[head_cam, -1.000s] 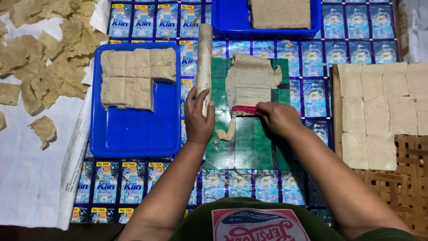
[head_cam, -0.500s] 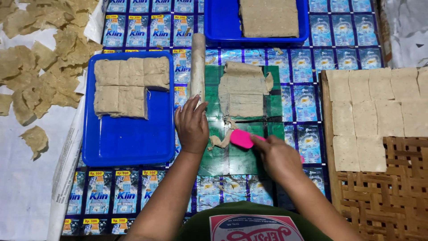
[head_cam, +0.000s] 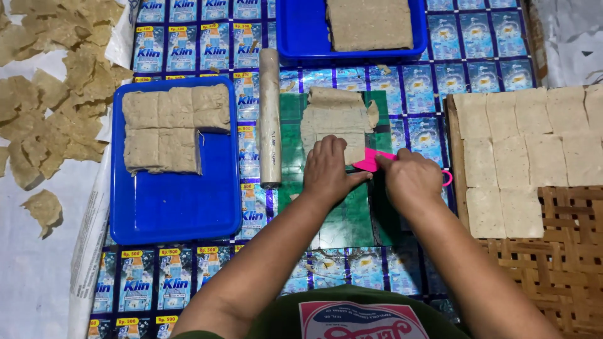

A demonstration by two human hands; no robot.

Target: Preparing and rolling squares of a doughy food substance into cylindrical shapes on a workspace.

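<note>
Left hand (head_cam: 328, 171) lies flat and open on the dough (head_cam: 335, 122) in the middle of the green mat (head_cam: 342, 216); right hand (head_cam: 411, 179) grips the pink cutter (head_cam: 369, 162) beside it

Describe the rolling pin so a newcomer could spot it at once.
Start at the big blue tray holding tan dough squares on the left. Just off its right edge, beside the green cutting mat, lies the rolling pin: the only long pale cylinder, lying lengthwise.
</note>
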